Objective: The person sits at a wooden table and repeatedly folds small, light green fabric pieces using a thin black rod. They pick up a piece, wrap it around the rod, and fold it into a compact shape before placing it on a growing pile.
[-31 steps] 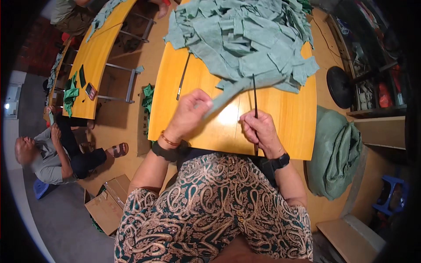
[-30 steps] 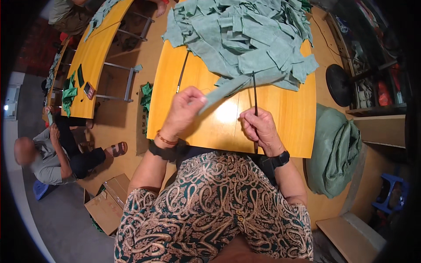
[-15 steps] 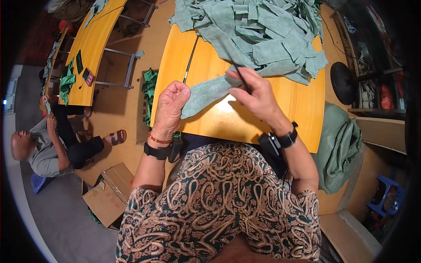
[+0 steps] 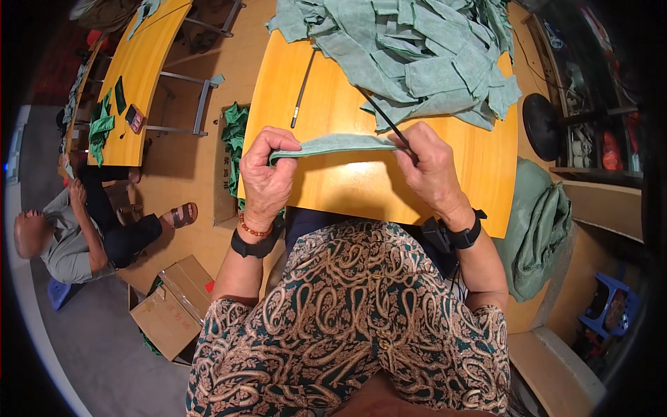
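A narrow pale-green fabric strip (image 4: pixel 340 144) is stretched between my two hands above the table. My left hand (image 4: pixel 266 170) pinches its left end between thumb and fingers. At the other end, my right hand (image 4: pixel 432 165) is closed on the strip's right tip and also on a thin black rod (image 4: pixel 381 112), which slants up and left toward the fabric pile. The strip's darker green edge faces me. Beyond my hands lies a large heap of similar green fabric pieces (image 4: pixel 445 73). A second thin black rod (image 4: pixel 303 87) with a light tip lies left of the heap.
The yellow table (image 4: pixel 347 191) has its front edge at my lap. Green bundled cloth (image 4: pixel 535 229) stands at its right, a box of green fabric (image 4: pixel 235 139) at its left. A seated person (image 4: pixel 80 229) works at far left near another yellow table (image 4: pixel 149 62) and a cardboard box (image 4: pixel 167 316).
My right hand has moved right and slightly down, pulling the strip straight between both hands. The strip has turned edge-on, and the rod in my right hand shows more plainly.
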A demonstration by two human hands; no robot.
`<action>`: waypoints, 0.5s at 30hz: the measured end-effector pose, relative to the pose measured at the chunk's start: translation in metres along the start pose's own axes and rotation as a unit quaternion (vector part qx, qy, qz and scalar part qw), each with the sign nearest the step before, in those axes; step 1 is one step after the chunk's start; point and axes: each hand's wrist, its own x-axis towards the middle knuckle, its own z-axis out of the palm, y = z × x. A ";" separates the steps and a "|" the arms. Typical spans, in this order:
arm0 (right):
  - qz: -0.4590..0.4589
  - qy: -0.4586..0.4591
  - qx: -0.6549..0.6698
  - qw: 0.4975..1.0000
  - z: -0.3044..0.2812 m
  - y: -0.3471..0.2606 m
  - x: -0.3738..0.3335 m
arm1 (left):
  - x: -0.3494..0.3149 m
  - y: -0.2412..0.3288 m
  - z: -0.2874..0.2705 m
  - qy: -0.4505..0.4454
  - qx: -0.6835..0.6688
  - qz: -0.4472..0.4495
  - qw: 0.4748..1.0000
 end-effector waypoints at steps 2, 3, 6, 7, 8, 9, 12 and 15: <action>0.001 0.013 -0.051 0.999 0.000 0.013 -0.019 | 0.000 0.002 0.011 0.002 -0.016 0.012 1.000; -0.003 0.029 -0.053 0.998 -0.002 0.014 -0.026 | -0.002 -0.002 0.014 -0.003 -0.025 0.019 0.999; -0.009 0.074 -0.067 0.995 -0.004 0.016 -0.046 | -0.005 -0.011 0.019 -0.004 -0.017 0.038 0.999; -0.009 0.088 -0.077 0.993 -0.005 0.016 -0.052 | -0.005 -0.013 0.021 -0.002 -0.008 0.044 0.999; -0.009 0.101 -0.087 0.991 -0.005 0.016 -0.057 | -0.006 -0.014 0.023 0.016 0.012 0.059 0.998; -0.014 0.107 -0.094 0.990 -0.005 0.018 -0.060 | -0.005 -0.013 0.023 0.036 0.035 0.075 0.996; -0.028 0.122 -0.107 0.986 -0.005 0.022 -0.070 | -0.004 -0.015 0.024 0.081 0.077 0.083 0.990; -0.038 0.131 -0.104 0.985 -0.007 0.023 -0.072 | -0.004 -0.016 0.021 0.094 0.109 0.080 0.986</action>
